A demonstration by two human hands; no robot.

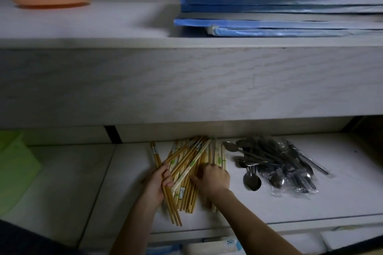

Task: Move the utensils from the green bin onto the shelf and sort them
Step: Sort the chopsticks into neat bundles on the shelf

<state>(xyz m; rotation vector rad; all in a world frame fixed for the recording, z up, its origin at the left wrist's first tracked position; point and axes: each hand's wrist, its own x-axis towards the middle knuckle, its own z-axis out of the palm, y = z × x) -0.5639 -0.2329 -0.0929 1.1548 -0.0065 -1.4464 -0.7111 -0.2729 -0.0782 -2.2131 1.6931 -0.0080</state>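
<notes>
A heap of yellow wooden chopsticks lies on the white lower shelf, some in paper sleeves. My left hand grips a few chopsticks at the heap's left side. My right hand rests on the heap with its fingers curled around chopsticks. To the right lies a pile of metal spoons, some inside a clear plastic bag. The green bin stands at the far left of the shelf.
The thick upper shelf board overhangs the lower shelf. On top of it are a stack of blue folders and an orange dish. Bare shelf surface lies between the bin and the chopsticks.
</notes>
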